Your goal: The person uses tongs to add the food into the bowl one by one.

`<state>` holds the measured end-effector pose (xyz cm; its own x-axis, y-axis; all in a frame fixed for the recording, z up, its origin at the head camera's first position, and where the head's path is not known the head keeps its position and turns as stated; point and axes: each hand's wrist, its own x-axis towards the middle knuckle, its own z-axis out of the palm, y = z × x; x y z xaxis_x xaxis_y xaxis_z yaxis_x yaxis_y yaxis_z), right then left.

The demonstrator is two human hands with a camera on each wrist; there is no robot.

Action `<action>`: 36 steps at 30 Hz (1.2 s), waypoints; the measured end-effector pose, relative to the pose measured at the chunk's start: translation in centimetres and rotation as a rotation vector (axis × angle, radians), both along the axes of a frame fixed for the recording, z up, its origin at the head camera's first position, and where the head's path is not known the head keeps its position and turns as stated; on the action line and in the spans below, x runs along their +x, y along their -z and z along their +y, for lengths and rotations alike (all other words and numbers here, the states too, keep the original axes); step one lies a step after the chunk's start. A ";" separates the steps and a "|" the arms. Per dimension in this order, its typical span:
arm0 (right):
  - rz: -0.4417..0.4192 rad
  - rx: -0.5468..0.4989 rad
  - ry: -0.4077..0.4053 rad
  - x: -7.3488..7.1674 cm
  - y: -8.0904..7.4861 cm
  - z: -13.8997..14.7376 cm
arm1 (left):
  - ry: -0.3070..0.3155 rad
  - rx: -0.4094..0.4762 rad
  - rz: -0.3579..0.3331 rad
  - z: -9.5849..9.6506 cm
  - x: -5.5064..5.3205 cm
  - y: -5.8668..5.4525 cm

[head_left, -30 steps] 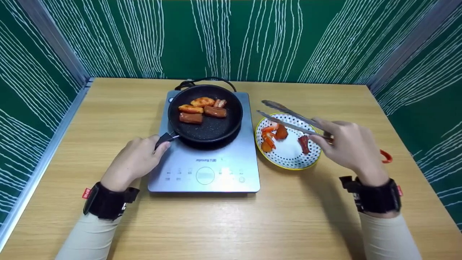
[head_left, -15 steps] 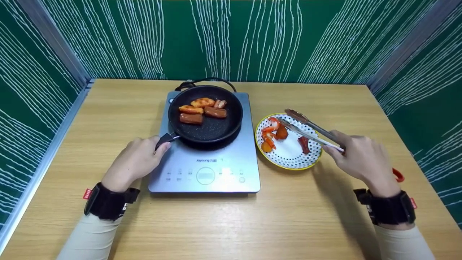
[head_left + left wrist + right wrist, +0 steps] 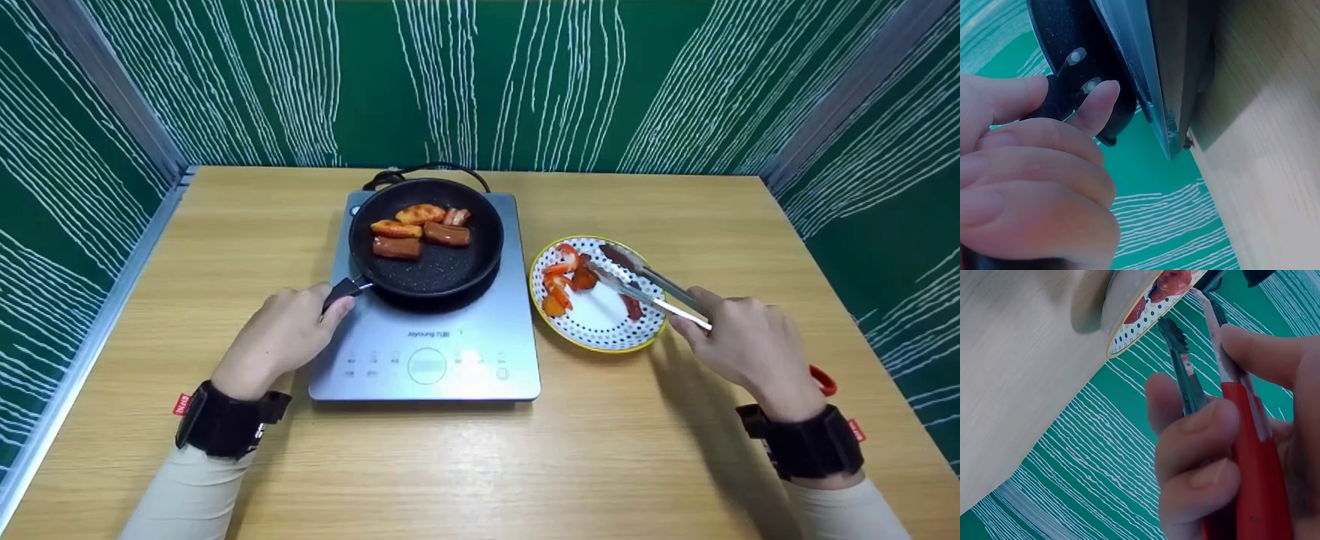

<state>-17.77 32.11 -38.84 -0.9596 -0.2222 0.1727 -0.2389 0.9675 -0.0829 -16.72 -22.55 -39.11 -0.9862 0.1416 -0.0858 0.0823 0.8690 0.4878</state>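
Note:
In the head view my left hand (image 3: 289, 334) grips the black handle (image 3: 346, 291) of a frying pan (image 3: 450, 274); thumb and fingers close round it in the left wrist view. Inside the pan lie sausage pieces (image 3: 396, 247), browned wing-like pieces (image 3: 420, 214) and a small meat piece (image 3: 456, 217). My right hand (image 3: 750, 345) holds metal tongs with red handles (image 3: 1261, 467), their arms spread, over a dotted plate (image 3: 585, 341). On this plate are shrimp (image 3: 559, 285), orange-brown pieces (image 3: 553, 305) and a dark red piece (image 3: 634, 307), partly behind the tongs. Whether the tips touch food, I cannot tell.
Beneath the pan is a silver induction cooker (image 3: 427, 391), with a black cord (image 3: 457, 166) behind it. The plate stands just right of the cooker on a wooden table (image 3: 480, 465). Green panels (image 3: 525, 82) with white lines enclose the back and sides.
My right hand has drawn back to the right with the tongs, and their tips have come lower over the plate. The left hand and pan stay put.

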 end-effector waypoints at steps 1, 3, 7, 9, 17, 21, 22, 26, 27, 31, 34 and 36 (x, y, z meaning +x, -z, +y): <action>-0.004 0.002 0.005 0.1 0.0 0.0 | 0.001 0.000 -0.001 0.0 0.0 0.0; -0.015 0.002 0.016 0.2 0.0 0.1 | 0.003 0.000 0.000 0.0 0.0 0.0; -0.044 0.001 0.037 0.4 -0.1 0.4 | 0.003 -0.003 -0.002 0.0 -0.1 0.1; -0.059 0.001 0.048 0.4 -0.2 0.7 | 0.002 -0.005 -0.003 0.0 -0.1 0.2; -0.073 -0.002 0.049 0.6 -0.4 1.2 | -0.010 0.005 -0.027 -0.1 0.0 0.2; -0.066 -0.011 0.032 0.8 -0.5 0.5 | -0.006 -0.007 -0.005 -0.1 0.0 0.2; -0.070 -0.013 0.027 0.8 -0.4 0.2 | -0.006 -0.010 -0.002 -0.1 0.0 0.2; -0.076 -0.016 0.012 0.8 -0.3 -0.9 | -0.011 -0.006 -0.013 -0.1 0.0 0.2; -0.076 -0.017 0.012 0.8 -0.3 -1.1 | -0.012 -0.005 -0.019 -0.1 0.1 0.2; -0.079 -0.024 0.023 0.8 -0.1 -1.6 | -0.012 -0.001 -0.026 0.0 0.0 0.2; -0.083 -0.027 0.028 0.9 -0.1 -1.7 | -0.008 0.000 -0.025 0.0 0.0 0.2; -0.083 -0.020 0.026 0.9 -0.1 -1.6 | -0.006 0.003 -0.025 0.1 -0.1 0.1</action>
<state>-16.86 30.47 -38.71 -0.9762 -0.1939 0.0966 -0.2049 0.9713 -0.1205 -16.77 -22.49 -39.25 -0.9847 0.1356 -0.1098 0.0647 0.8680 0.4923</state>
